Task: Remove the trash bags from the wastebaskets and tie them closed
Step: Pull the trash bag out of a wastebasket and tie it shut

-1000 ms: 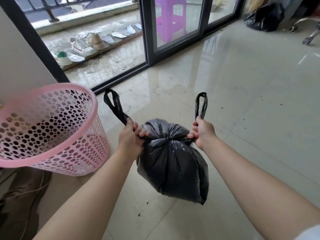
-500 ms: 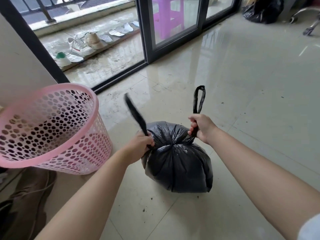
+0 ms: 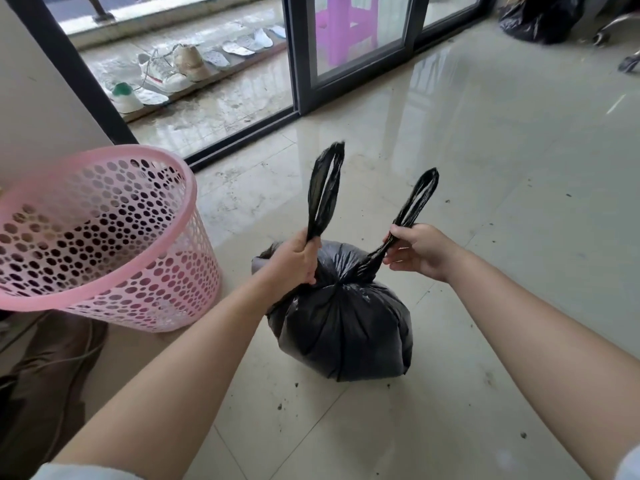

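The knotted black plastic trash bag (image 3: 341,327) on the glossy tiled floor (image 3: 502,168) is gripped by its handles: left hand (image 3: 294,261), right hand (image 3: 420,252); the pink perforated plastic wastebasket (image 3: 100,237) is seen nearby.

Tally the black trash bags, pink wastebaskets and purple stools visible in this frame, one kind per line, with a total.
Black trash bags: 2 — held bag, far bag
Pink wastebaskets: 1 — wastebasket
Purple stools: 1 — stool
Total: 4
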